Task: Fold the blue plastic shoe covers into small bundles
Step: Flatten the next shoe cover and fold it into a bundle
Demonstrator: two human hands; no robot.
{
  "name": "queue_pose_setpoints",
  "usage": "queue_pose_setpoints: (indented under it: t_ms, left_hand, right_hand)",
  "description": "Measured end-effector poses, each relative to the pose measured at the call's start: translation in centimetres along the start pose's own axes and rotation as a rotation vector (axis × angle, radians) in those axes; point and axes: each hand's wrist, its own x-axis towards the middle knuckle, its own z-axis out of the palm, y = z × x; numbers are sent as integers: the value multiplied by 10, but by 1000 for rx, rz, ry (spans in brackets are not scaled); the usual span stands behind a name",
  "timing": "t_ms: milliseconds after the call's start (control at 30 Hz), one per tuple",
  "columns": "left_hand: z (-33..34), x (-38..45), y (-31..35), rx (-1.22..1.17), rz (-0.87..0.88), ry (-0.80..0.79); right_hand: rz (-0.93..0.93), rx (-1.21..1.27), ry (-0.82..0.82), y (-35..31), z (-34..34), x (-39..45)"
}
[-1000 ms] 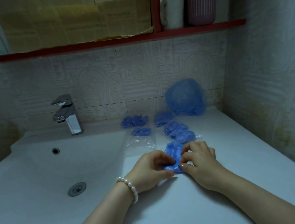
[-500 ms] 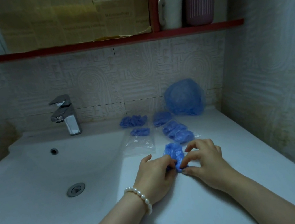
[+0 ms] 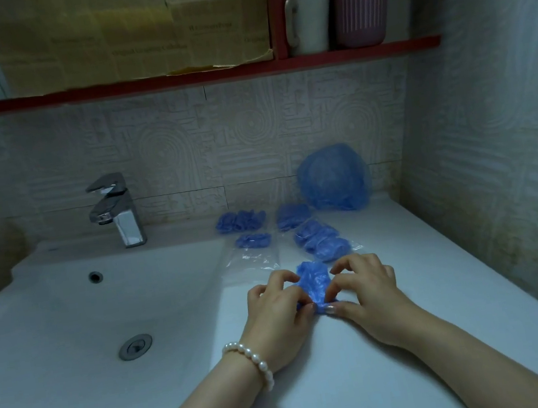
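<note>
Left hand and right hand both pinching crumpled blue plastic shoe cover on glossy white counter, frame centre.

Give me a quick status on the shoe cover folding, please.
Left hand and right hand both pinching one blue shoe cover on the counter. Fold under way, not bundled yet. Finished bundles behind, nothing blocking.

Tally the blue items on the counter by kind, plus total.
Shoe cover being folded, pinched by left hand and right hand: 1
Loose folded bundles: 2
Bundles in clear bags: 2
Large puffy blue cap at the wall: 1
Total: 6
</note>
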Motion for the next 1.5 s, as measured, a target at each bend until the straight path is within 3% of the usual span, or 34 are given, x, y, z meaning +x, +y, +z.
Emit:
queue_pose_setpoints:
  t_ms: [133,233,333,433,600,733,933,1100,1267,1400,1500]
  left_hand:
    - [2,2,-1,-107,-54,79]
    - [3,3,-2,-52,50,231]
    - [-3,1,4,82,160,144]
    - [-7,-2,7,107,122,43]
    - [-7,-2,5,-20,16,59]
    - [-9,0,5,-179,-81,36]
    - [-7,-3,5,84,31,-20]
    - [-7,1,3,43,-35,-27]
    - [-9,-1,4,-83,-123,30]
    - [-8,-4,3,165,-22,73]
    - [-8,-2,3,153,-15,7]
  right_hand:
    - [5,-61,-17,-4,3,6]
    - [13,-123,-89,-7,5,9]
    - [34,-130,-121,-8,4,10]
    - [35,-114,-104,-5,5,10]
    - [-22,90,117,1,-1,-2]
    - [-22,10,29,1,-4,-3]
    - [33,-41,-55,-4,0,7]
    - [14,47,37,-3,-2,-1]
    - [-15,-6,-16,-2,-4,0]
    - [8,-36,-79,-5,1,7]
    - [-2,-62,-51,-5,4,6]
